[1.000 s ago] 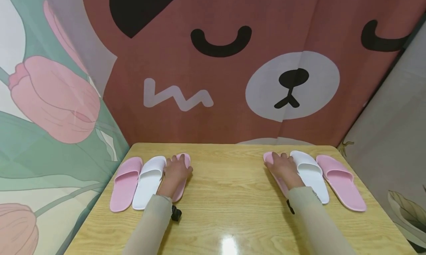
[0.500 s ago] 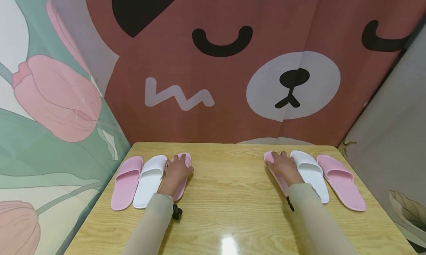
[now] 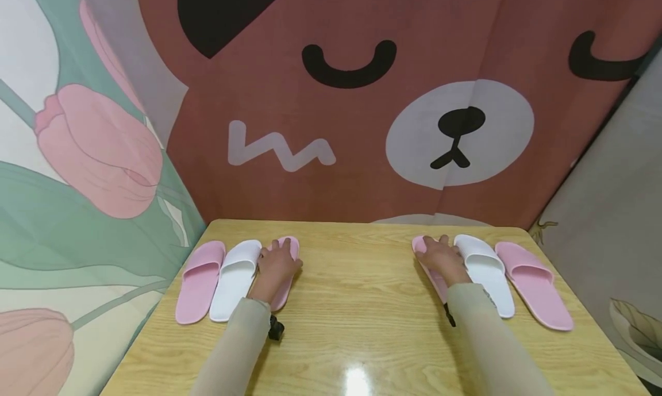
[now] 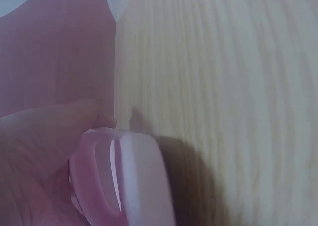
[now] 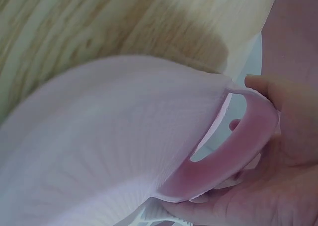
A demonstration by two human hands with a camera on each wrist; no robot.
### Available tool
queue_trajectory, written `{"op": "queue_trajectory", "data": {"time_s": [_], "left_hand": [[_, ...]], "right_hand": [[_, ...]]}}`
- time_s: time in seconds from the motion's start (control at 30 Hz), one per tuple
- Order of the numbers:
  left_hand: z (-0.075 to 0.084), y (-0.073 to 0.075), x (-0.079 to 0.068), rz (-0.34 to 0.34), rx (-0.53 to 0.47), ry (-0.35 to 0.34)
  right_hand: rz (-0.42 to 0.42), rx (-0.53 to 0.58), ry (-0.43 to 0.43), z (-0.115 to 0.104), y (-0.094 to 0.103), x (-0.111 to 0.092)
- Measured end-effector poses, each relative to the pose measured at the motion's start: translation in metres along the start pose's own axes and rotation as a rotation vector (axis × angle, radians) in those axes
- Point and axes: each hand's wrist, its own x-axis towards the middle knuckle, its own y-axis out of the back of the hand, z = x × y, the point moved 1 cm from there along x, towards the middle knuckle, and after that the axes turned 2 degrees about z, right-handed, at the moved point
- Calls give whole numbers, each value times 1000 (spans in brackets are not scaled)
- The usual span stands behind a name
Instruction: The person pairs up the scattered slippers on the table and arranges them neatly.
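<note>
My left hand (image 3: 277, 269) lies over the strap of the inner pink slipper (image 3: 282, 295) in the left group and grips it from above. In the left wrist view the thumb lies along the edge of this pink slipper (image 4: 144, 176). Likewise, my right hand (image 3: 445, 260) grips the strap of the inner pink slipper (image 3: 438, 285) in the right group. The right wrist view shows thumb and fingers on either side of this slipper's pink strap (image 5: 243, 141). Both slippers point away from me, and the hands partly cover them.
Left of my left hand lie a white slipper (image 3: 231, 287) and a pink slipper (image 3: 196, 289). A white slipper (image 3: 488, 278) and a pink slipper (image 3: 540, 295) lie right of my right hand. The wooden table (image 3: 357, 304) meets a bear-print curtain (image 3: 351, 195) behind.
The head view has shifted slightly, so the scene sits a little further right. Both hands keep their places on the two inner pink slippers.
</note>
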Motion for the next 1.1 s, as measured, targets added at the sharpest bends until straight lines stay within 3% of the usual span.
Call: {"op": "queue_trajectory", "data": {"time_s": [0.33, 0.6, 0.8, 1.1], "left_hand": [[-2, 2, 0, 2, -20, -1], [4, 8, -2, 16, -40, -35], [8, 13, -1, 17, -33, -36], [17, 15, -1, 39, -63, -32]], "right_hand": [[49, 61, 14, 2, 1, -3], [162, -13, 73, -3, 4, -7], [172, -33, 66, -14, 6, -9], [173, 31, 43, -24, 9, -10]]}}
